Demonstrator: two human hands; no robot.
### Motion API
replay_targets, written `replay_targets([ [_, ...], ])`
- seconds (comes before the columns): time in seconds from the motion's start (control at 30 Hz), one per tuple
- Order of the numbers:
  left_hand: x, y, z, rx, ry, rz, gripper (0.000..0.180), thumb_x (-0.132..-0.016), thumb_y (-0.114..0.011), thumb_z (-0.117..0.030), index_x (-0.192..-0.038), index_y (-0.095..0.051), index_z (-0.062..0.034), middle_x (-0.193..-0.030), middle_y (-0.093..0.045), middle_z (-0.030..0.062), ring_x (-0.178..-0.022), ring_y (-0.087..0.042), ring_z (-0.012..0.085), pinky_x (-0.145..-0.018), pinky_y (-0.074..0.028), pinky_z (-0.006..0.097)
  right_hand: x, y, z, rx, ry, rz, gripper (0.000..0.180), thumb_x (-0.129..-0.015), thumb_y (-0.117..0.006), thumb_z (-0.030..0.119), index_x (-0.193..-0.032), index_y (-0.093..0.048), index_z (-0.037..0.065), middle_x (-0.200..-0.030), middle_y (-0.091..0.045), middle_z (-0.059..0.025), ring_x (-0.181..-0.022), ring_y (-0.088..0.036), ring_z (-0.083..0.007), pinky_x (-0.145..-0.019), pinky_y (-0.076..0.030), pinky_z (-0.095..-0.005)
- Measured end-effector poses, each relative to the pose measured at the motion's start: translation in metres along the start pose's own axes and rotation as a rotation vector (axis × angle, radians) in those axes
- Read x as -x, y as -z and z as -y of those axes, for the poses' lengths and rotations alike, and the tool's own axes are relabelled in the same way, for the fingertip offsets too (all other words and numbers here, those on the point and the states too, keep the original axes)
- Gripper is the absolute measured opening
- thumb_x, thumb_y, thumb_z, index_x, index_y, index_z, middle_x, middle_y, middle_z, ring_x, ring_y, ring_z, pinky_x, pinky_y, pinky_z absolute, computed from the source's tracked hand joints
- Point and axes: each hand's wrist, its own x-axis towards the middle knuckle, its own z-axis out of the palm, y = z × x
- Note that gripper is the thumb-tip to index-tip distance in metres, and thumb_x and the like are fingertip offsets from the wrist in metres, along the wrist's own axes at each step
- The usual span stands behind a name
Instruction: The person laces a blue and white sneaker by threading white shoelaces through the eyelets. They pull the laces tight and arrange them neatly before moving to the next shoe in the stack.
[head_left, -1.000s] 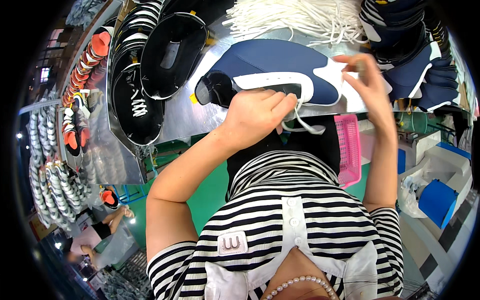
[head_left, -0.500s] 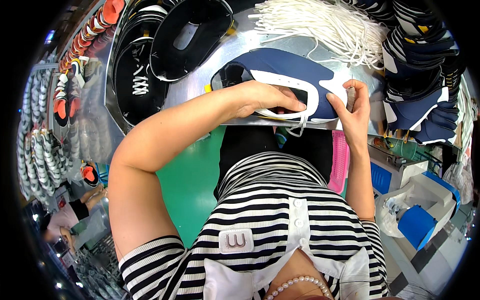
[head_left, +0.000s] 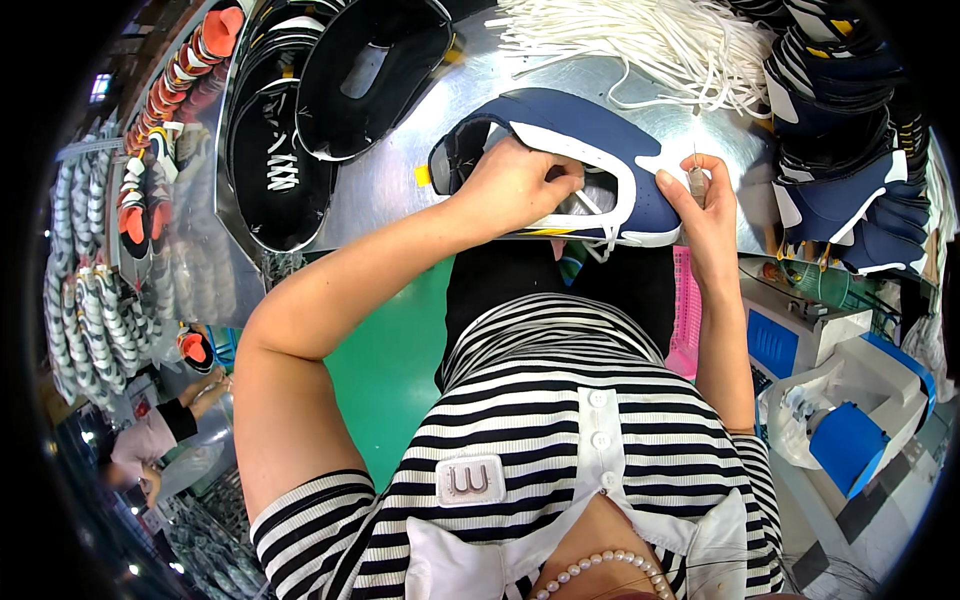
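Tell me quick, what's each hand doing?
Left hand: closed, gripping the navy and white shoe upper.
Right hand: closed, pinching something thin at the shoe upper's end; cannot tell what.

A single wide fisheye view looks steeply down from the person's head, so close that the black-and-white striped cotton shirt (head_left: 560,420) fills the lower middle of the picture. Beyond the shirt, toward the top edge, lies the shiny metal bench (head_left: 390,185), near enough that both forearms span the gap from shirt to bench. Left of the shirt the green floor (head_left: 385,360) shows far below, and straight edges bow toward the dark round rim.
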Motion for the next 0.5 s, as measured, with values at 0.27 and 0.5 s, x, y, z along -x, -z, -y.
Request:
replay_targets([
  [0.27, 0.004, 0.031, -0.022, -0.34, -0.067, -0.119, 0.01, -0.085, -0.068, -0.009, -0.091, -0.07, -0.0019, -0.085, -0.066, 0.0125, -0.074, -0.063, 0.0241, -0.068, -0.05, 0.033, 0.002, 0.005, 0.005, -0.018, 0.059, 0.032, 0.033, -0.087, -0.075, 0.018, -0.108, -0.052, 0.005, -0.095, -0.059, -0.006, -0.083, -0.055, -0.0102, -0.069, -0.046, -0.0234],
  [0.5, 0.074, 0.176, 0.028, -0.565, 0.063, -0.675, 0.013, -0.092, -0.066, -0.011, -0.098, -0.068, 0.0003, -0.09, -0.067, 0.0096, -0.078, -0.063, 0.0181, -0.073, -0.051, 0.03, -0.001, 0.037, 0.006, -0.157, 0.066, -0.037, 0.031, -0.088, -0.074, 0.012, -0.108, -0.052, 0.006, -0.101, -0.061, -0.0068, -0.089, -0.06, -0.0111, -0.074, -0.051, -0.0243],
])
